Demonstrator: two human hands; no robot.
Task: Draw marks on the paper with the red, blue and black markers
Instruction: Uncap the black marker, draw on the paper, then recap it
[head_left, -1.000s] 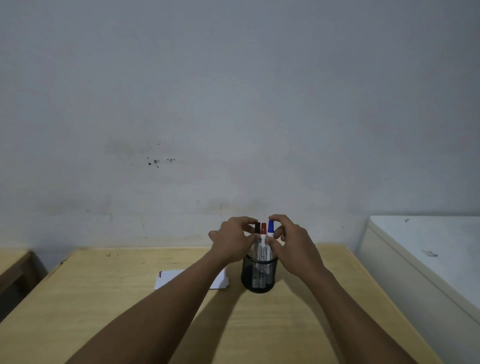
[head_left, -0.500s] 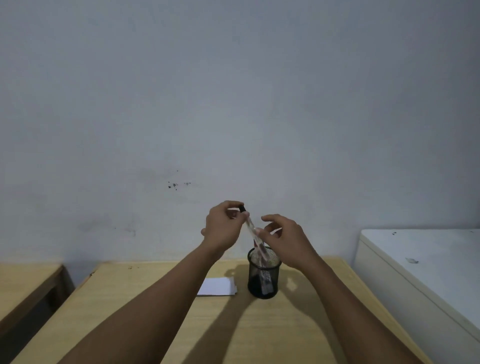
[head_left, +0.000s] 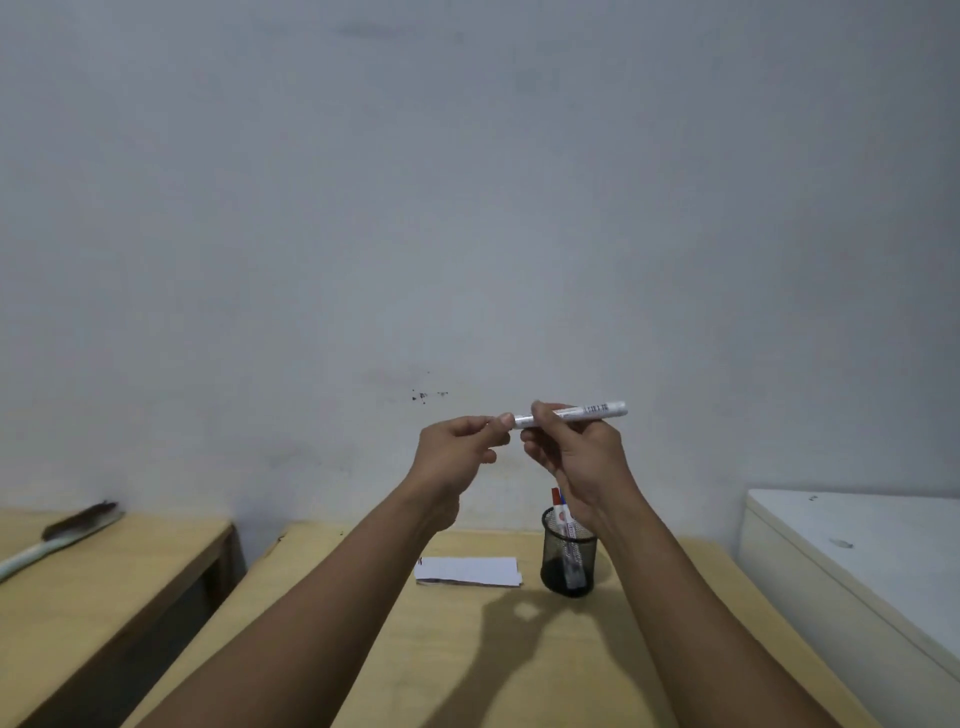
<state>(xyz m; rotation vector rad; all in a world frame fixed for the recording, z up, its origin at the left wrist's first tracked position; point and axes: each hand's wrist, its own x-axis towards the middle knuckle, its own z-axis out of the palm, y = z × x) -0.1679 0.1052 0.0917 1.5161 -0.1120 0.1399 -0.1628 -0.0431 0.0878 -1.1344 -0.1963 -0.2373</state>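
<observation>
Both hands are raised in front of the wall, above the desk. My right hand (head_left: 574, 454) grips a white-barrelled marker (head_left: 587, 411) held level, its end pointing right. My left hand (head_left: 460, 452) pinches the marker's left end, where the black cap is hidden under the fingers. Below them a black mesh pen cup (head_left: 569, 558) stands on the wooden desk (head_left: 467, 649), holding the red marker (head_left: 557, 500) and a blue one partly hidden behind my right wrist. A small white paper (head_left: 469, 570) lies flat just left of the cup.
A second wooden desk (head_left: 78, 582) stands to the left across a gap, with a long brush-like object (head_left: 62, 535) lying on it. A white cabinet (head_left: 857, 566) flanks the desk on the right. The plain grey wall runs close behind.
The black marker has come out of the cup and risen, turning from upright to level. My right hand now holds its barrel and my left hand pinches its capped end.
</observation>
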